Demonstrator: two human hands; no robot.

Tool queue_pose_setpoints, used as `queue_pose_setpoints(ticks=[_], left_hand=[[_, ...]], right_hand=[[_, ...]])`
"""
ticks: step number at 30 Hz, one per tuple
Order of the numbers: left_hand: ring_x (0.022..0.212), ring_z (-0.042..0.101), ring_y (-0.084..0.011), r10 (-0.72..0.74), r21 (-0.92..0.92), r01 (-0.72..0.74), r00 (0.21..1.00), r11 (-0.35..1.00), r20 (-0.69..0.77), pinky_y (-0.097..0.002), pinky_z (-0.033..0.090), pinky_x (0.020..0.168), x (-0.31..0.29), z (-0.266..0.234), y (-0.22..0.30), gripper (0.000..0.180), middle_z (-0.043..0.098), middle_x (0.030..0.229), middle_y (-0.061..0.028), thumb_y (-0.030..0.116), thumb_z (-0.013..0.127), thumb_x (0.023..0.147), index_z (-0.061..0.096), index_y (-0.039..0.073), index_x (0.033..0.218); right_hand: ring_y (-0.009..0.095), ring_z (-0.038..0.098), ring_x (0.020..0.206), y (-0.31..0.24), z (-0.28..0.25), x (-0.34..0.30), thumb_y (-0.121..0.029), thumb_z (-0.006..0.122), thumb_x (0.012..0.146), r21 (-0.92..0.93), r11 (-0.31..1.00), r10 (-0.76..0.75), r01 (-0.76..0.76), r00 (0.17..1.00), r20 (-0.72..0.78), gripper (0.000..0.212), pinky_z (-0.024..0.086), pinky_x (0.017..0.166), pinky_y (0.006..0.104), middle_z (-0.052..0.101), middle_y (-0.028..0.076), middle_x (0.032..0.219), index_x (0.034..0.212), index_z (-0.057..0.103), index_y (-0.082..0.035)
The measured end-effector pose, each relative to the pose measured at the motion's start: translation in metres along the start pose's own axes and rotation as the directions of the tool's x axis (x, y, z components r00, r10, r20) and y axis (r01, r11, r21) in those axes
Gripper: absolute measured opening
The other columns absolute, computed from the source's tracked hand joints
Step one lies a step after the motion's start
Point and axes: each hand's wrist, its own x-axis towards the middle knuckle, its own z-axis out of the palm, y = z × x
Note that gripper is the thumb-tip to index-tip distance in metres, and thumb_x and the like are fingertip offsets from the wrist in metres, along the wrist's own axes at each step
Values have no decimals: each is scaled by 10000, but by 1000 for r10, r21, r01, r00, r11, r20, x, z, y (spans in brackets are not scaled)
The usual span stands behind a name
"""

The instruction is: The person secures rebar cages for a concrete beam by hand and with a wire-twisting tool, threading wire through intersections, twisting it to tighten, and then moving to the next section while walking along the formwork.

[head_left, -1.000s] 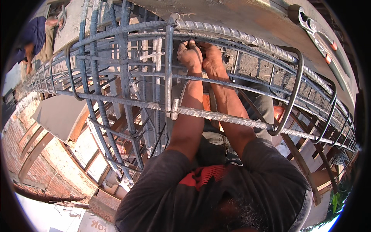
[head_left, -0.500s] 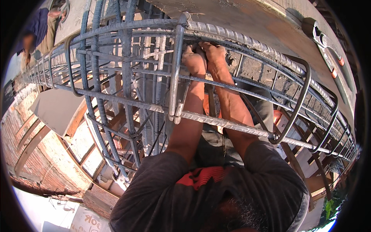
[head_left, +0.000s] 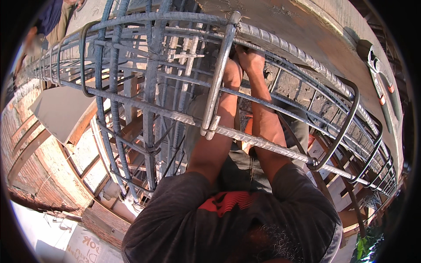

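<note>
Both of my arms reach between the bars of a rebar cage, with the hands inside by its far side. My left hand (head_left: 233, 73) is curled, its fingertips mostly hidden behind an upright steel stirrup (head_left: 220, 74). Beside it my right hand (head_left: 251, 62) is closed, fingers bent under the upper bars. Whatever they grip is hidden. A thick ribbed bar (head_left: 280, 43) runs above the hands, and a lower ribbed bar (head_left: 263, 142) crosses over my forearms. The stirrup spans these two bars.
Vertical rebars (head_left: 115, 83) stand at left; more stirrups (head_left: 344, 125) ring the cage at right. A long-handled metal tool with orange bands (head_left: 378, 81) lies on the concrete ledge (head_left: 302, 30). Wooden boards (head_left: 39, 166) lie below left. Another person (head_left: 55, 19) is at far left.
The view has shifted, so the cage appears farther right. The upright stirrup now leans more and covers more of my left hand. Both hands remain close together inside the cage.
</note>
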Motion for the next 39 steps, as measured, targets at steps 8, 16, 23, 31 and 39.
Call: queue_pose_setpoints(ticks=[8,16,23,31,39], left_hand=[[829,664,-177,16,-259,11,995,966,103,-355,518,747,-15,-5,23,277,738,922,-145,222,588,971,710,-20,1030],[664,663,-237,81,-40,-80,996,996,37,-389,518,639,-20,-10,42,277,689,732,-171,221,607,931,674,-28,830],[424,520,-201,-566,-682,596,762,424,314,-298,345,359,-14,-2,77,243,562,612,-100,171,539,930,511,37,729],[549,573,-181,-555,-715,698,582,-33,594,-320,485,532,-12,-2,64,379,593,635,-56,316,394,975,564,65,747],[605,623,-247,-165,-424,657,420,-623,893,-389,540,577,-17,-8,53,307,623,648,-90,217,431,891,619,37,728]], right_hand=[[391,640,1041,-4,-9,-4,-466,710,823,183,979,-95,91,995,12,467,504,885,455,678,187,1134,1108,706,-96],[367,673,947,10,-16,-40,-366,568,967,675,736,-26,-40,996,87,378,512,822,407,718,180,970,1070,719,-35],[495,530,1026,41,-26,-122,-170,546,966,106,970,-204,220,969,-139,371,440,927,548,587,308,1090,1279,559,29],[412,675,948,50,-95,-196,-171,593,957,157,975,-184,159,970,157,391,523,830,494,705,213,1027,1314,558,-17],[348,651,990,38,-125,-216,-217,615,971,391,893,-307,223,937,168,467,503,869,440,663,221,1072,1350,513,36]])
